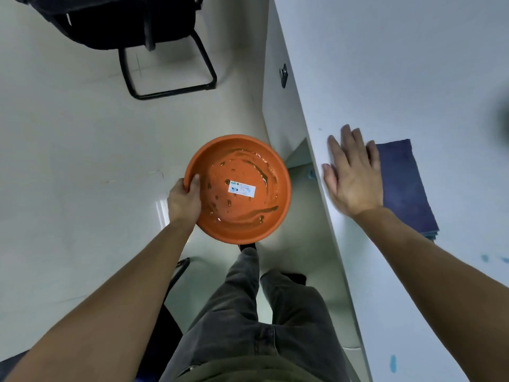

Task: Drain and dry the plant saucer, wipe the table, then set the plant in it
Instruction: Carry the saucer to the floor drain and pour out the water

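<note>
My left hand (184,199) grips the left rim of a round orange plant saucer (242,216), thumb inside, holding it above the floor beside the table. Water drops and streaks lie in the saucer around a small white sticker. My right hand (354,176) lies flat, fingers spread, on the white table (399,78) near its left edge. Its fingers partly overlap a folded dark blue cloth (407,188) lying on the table. The plant is hidden from view.
A black chair (143,31) with a metal sled base stands on the pale floor at the top left. My legs in grey trousers are below the saucer. Small blue marks (393,363) dot the table near its front right.
</note>
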